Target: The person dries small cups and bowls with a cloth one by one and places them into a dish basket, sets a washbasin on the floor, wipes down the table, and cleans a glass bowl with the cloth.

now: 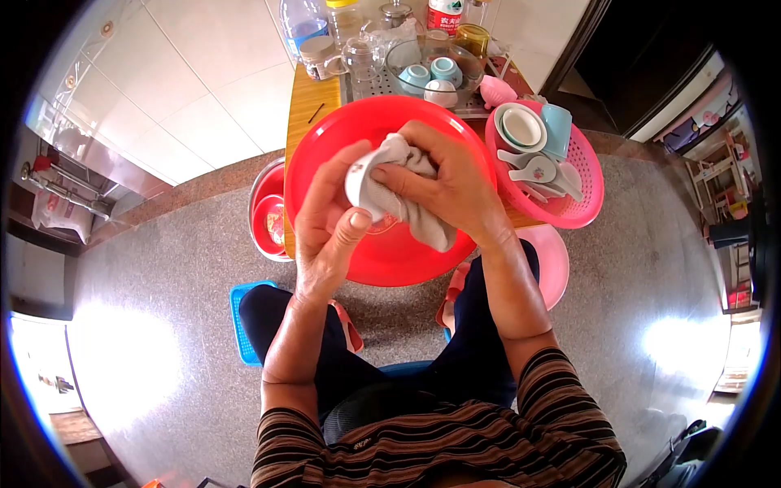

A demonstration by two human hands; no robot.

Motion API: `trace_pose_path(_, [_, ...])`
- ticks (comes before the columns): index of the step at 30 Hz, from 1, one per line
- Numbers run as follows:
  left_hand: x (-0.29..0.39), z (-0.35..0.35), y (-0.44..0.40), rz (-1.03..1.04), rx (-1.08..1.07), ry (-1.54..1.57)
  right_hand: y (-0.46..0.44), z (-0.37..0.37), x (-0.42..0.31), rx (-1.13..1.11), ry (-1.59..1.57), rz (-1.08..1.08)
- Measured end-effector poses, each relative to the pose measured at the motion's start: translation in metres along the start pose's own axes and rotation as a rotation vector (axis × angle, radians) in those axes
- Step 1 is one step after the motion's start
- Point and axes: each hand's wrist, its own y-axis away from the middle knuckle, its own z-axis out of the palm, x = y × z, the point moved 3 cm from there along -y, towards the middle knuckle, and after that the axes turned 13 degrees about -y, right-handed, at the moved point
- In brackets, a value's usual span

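Note:
Above a large red basin [325,134], my left hand [321,224] grips a small white bowl [355,185] by its side, thumb near the lower edge. A dark mark shows on the bowl's outer face. My right hand [443,179] is closed around a crumpled pale grey cloth [435,228], pressing it against the bowl with the thumb. Part of the cloth hangs down over the basin. Cloth and fingers hide most of the bowl's far side.
At the right, a pink colander [591,175] holds white bowls, a light blue cup [556,130] and several spoons [537,169]. Behind stands a glass bowl [472,85] with small cups, among jars and bottles on a wooden table [305,93]. A red bowl [260,220] sits at left.

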Motion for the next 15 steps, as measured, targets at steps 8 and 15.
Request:
trace_pose_path(8, [-0.011,-0.004,0.006,-0.335,-0.128,0.171,0.007,0.008,-0.02,0.222,0.307,-0.485])
trace_pose_path(15, [-0.013,-0.02,0.0,-0.095,0.131,0.146,0.015,0.031,-0.027,-0.019,0.163,-0.316])
